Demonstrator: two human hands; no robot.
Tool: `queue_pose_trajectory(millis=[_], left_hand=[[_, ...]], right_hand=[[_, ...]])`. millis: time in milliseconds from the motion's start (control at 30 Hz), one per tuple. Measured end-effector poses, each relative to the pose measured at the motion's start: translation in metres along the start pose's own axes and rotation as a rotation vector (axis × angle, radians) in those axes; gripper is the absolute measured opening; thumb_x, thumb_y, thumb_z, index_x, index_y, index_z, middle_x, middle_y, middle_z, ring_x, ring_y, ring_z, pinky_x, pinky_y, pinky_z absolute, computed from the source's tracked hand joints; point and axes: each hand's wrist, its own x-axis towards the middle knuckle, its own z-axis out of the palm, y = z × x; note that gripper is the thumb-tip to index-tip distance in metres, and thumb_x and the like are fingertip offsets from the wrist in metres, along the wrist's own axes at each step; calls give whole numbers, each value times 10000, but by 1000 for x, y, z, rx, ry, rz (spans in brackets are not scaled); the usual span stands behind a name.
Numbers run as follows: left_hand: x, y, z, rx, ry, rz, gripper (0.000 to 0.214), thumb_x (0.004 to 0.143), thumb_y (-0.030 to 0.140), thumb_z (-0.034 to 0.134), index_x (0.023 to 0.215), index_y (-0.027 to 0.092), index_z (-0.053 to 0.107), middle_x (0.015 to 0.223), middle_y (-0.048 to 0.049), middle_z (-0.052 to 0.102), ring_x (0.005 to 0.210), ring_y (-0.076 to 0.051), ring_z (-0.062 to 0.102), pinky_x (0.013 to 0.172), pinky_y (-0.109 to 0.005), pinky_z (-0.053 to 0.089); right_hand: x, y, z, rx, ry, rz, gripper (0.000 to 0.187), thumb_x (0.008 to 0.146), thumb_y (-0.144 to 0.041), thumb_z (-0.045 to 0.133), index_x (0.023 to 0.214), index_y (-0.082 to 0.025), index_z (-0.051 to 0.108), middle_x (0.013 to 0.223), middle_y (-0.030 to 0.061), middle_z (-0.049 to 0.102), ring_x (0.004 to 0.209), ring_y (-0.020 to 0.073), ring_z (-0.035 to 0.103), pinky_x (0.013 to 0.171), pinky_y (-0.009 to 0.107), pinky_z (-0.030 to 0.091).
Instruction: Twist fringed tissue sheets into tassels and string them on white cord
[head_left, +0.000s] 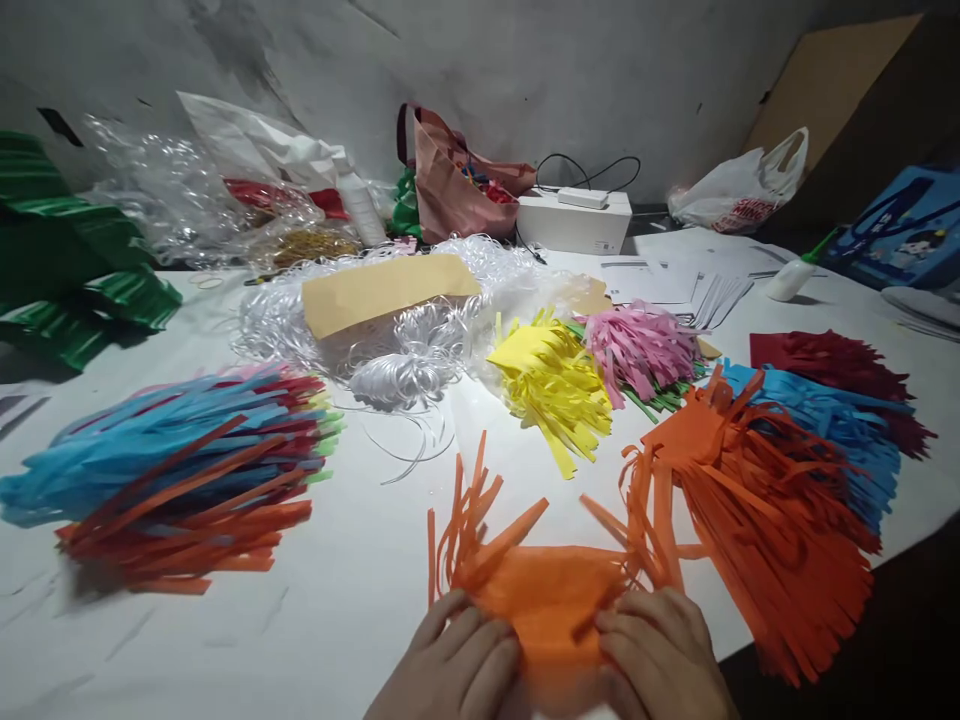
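An orange fringed paper sheet (551, 600) lies on the white table at the near edge, its cut strips fanning out left and right. My left hand (457, 660) is closed on its left side, fingers curled over the paper. On the right side my right hand (660, 650) grips the same sheet, with a small loose-looking orange strip near its fingertips. Both thumbs are hidden. Close to my right hand rests a pile of orange fringed paper (772, 510). Blue fringed paper (832, 440) and dark red fringed paper (832, 375) lie behind that pile.
Finished-looking blue and orange tassels (172, 460) lie at left. Yellow fringe (555, 375), pink fringe (637, 345) and white string (409, 375) under a tan card (390, 290) occupy the middle. A glue bottle (795, 275) stands at right; a white box (577, 222) is at back.
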Motion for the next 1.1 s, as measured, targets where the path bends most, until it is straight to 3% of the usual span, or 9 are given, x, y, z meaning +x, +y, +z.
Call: queue_pose_trajectory(millis=[100,233,400,600,733,800,900,967,1100], left_hand=[[14,-4,2,-124,-109,-180,187,865,80,450,855,226,567,708,12,675,620,-184,607,735,-354,493],[25,-11,11,0,-175,-366,269,770,3,428,743,243,547,609,9,656,517,-211,571,531,-322,413],[43,-13,12,216,-329,-371,287,636,-17,497,752,242,544,563,17,687,460,-231,631,461,-313,378],[64,-12,4,291,-467,-380,311,665,-53,463,784,225,534,515,25,684,441,-240,671,424,-297,364],[70,-10,1,271,-590,-439,292,719,-58,482,786,220,545,565,4,719,498,-261,713,444,-297,386],[73,-8,0,252,-631,-458,296,736,-63,489,824,209,567,614,-9,746,538,-267,733,462,-297,402],[75,-7,-3,238,-630,-466,268,806,-28,483,912,189,600,641,-22,759,564,-269,741,488,-304,421],[74,-13,-8,223,-589,-479,266,876,24,456,1027,184,606,626,-9,750,561,-268,736,512,-317,437],[56,-36,-25,278,-404,-482,373,889,33,453,1192,205,585,722,-15,760,644,-265,731,587,-351,478]], right_hand=[[8,-4,0,-3,-14,143,263,1025,-197,453,813,-198,608,695,3,666,761,196,603,860,381,375],[19,-2,6,-70,11,226,232,979,-155,520,753,-197,556,635,-9,564,668,179,498,790,379,343],[28,4,14,-165,-44,242,284,1008,-185,460,737,-206,543,619,-16,552,602,171,469,729,375,302],[31,8,16,-243,-24,300,301,1016,-218,426,746,-211,559,596,-13,539,586,182,485,726,392,323],[34,4,7,-330,38,210,187,985,-167,480,974,-197,664,920,96,725,914,266,652,932,483,356],[34,0,6,-272,51,66,217,990,-145,481,955,-210,685,944,74,749,962,238,670,1006,460,350],[31,-6,12,-159,21,-84,303,1005,-93,442,867,-189,695,797,11,756,818,162,695,968,354,404],[26,-8,18,-143,14,-97,328,1002,-60,422,870,-164,704,797,17,762,784,158,697,931,338,433],[18,-6,27,-135,123,-92,366,998,-42,386,861,-157,706,777,33,752,765,174,697,911,361,447]])
